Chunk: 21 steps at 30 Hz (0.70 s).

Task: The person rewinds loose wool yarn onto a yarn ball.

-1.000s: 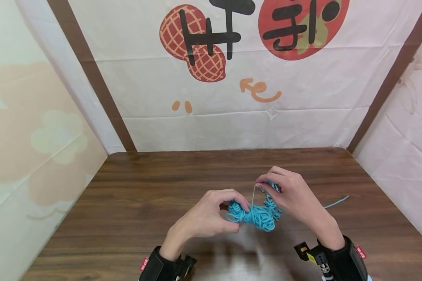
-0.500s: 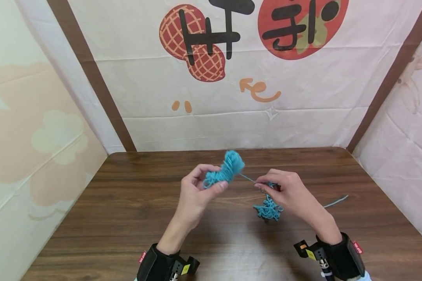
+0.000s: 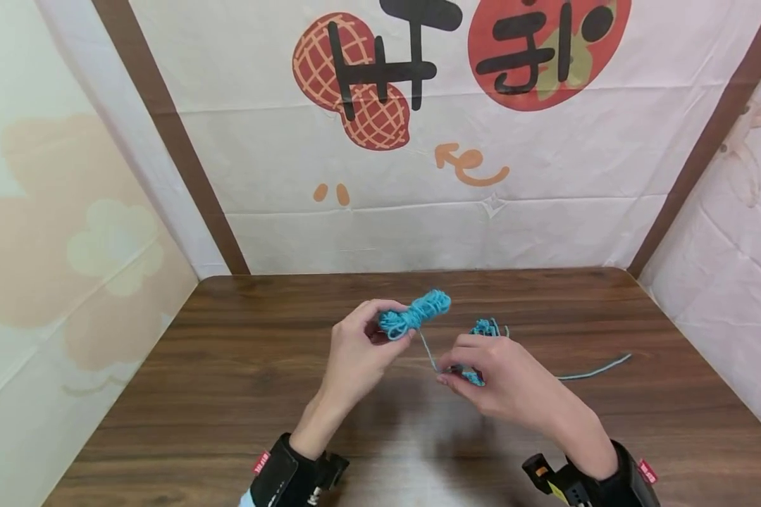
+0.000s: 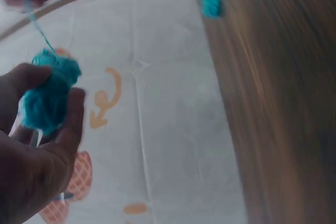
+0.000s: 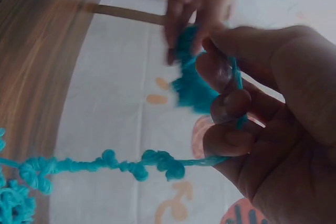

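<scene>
My left hand [image 3: 358, 355] holds a small bundle of turquoise yarn [image 3: 418, 313] by one end, above the table, with turns wound across its middle. In the left wrist view the thumb and fingers grip the bundle [image 4: 51, 95] from both sides. A taut strand [image 3: 428, 350] runs from the bundle down to my right hand [image 3: 507, 377], whose thumb and fingertips pinch it. In the right wrist view a kinked, knotty length of yarn [image 5: 110, 164] trails from under the curled fingers toward a loose tangle [image 5: 16, 203]. Part of that tangle [image 3: 485, 327] shows behind the right hand.
A loose yarn tail [image 3: 599, 367] lies on the brown wooden table [image 3: 260, 394], right of the right hand. White printed cloth [image 3: 393, 239] hangs along the table's far edge, with more cloth at both sides. Each wrist wears a black camera band [image 3: 285, 475].
The left hand has lifted the bundle up and left, off the tangle, then tilted it flatter. The right hand has moved down and left with the strand, which now slopes downward from the bundle.
</scene>
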Motion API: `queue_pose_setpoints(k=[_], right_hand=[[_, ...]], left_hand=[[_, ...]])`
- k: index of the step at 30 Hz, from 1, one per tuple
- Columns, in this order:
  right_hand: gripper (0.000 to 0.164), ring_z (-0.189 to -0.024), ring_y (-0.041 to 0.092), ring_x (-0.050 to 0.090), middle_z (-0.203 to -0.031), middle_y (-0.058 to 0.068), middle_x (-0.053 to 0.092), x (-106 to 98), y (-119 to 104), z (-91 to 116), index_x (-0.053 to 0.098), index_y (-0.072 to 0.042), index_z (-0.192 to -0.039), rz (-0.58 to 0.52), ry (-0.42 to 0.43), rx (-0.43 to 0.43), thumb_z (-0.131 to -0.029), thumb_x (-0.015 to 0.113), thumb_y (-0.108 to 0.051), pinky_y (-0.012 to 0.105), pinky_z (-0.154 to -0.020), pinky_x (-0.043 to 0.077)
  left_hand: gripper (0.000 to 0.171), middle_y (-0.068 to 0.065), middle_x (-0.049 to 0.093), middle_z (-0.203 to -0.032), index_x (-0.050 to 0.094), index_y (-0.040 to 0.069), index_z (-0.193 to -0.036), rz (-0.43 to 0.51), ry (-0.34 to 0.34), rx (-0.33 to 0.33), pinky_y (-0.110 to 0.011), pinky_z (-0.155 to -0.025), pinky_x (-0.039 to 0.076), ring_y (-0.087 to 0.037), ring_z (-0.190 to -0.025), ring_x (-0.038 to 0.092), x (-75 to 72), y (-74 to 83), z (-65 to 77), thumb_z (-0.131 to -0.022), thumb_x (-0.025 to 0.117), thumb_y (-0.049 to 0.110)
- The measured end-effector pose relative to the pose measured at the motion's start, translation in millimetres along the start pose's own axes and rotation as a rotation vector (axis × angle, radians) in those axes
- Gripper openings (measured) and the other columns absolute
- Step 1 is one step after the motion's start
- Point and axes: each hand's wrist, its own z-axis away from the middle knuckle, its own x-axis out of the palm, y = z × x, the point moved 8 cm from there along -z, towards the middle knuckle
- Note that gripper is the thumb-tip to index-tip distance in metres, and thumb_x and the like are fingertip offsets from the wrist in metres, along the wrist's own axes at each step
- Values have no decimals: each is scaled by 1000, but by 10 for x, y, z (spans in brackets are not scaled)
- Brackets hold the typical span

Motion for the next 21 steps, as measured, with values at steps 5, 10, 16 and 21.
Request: queue_pose_setpoints(k=[5,10,16,21], right_hand=[[14,-71,-4,53,-85,-15,62,-65,-142,-63,75,-21,-93,53,-10,-65,-86,81,-11,6,-64,43],[21,-71,-2,54,-87,-11,63,-226,-95,-209,75,-18,-95,97,4,-119,-81,84,-5,9,-63,46],[20,-75,-1,59,-86,-11,65,-236,3,-302,77,-18,-98,133,-29,-123,-82,84,-8,13,-65,49],[17,-74,-1,57,-83,-11,65,-220,100,-315,78,-18,-98,37,-74,-131,-84,82,-8,13,-62,48]], left_hand=[[34,-2,71,-98,68,17,-111,-109,-202,108,-22,-70,62,-10,-77,69,47,45,-19,-82,84,8],[35,0,72,-105,69,17,-112,-85,-328,178,-26,-76,63,-9,-85,69,98,89,-23,-81,85,9],[33,-1,68,-116,72,16,-111,44,-404,215,-28,-81,64,-10,-97,70,206,126,95,-82,85,8],[34,2,70,-106,70,18,-107,106,-465,191,-26,-81,63,-8,-92,68,298,146,150,-80,81,0]])
